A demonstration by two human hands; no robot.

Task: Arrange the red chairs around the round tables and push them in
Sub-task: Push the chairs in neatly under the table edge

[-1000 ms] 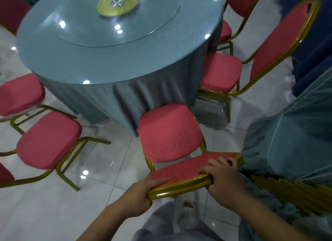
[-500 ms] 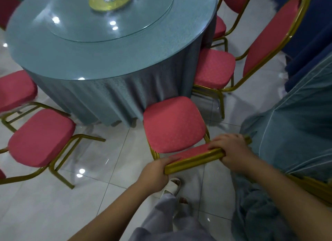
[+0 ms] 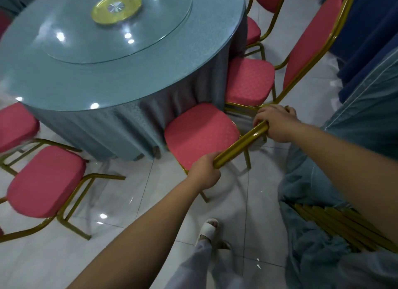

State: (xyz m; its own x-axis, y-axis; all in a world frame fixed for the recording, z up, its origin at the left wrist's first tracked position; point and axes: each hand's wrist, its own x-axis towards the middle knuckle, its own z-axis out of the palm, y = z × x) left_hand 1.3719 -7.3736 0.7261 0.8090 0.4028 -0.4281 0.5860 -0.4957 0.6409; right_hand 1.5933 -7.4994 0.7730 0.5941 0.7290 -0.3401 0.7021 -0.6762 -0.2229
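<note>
Both hands grip the gold top rail (image 3: 241,145) of one red chair (image 3: 201,136). The left hand (image 3: 205,174) has its fingers curled round the rail's near end. The right hand (image 3: 275,124) is wrapped over the far end, knuckles up.

The rail is the chair's long axis here, and it runs aslant from about 8 o'clock to 2 o'clock. That puts the left hand closer to the person and the right hand further out.

The seat lies from the rail toward 10 or 11 o'clock. Its front edge is at the hanging cloth (image 3: 129,127) of the round table (image 3: 107,80), apparently just touching the folds. The table's middle lies at 11 o'clock from the hands.

The push that remains would go square to the rail, toward 10 or 11 o'clock, with both hands driving evenly so that the seat slides under the cloth.

A neighbour chair (image 3: 249,82) stands at 1 o'clock, its seat just beside this seat's far corner and its frame just beside the right hand. That side looks the likelier to catch, so the right hand has less room.
</note>
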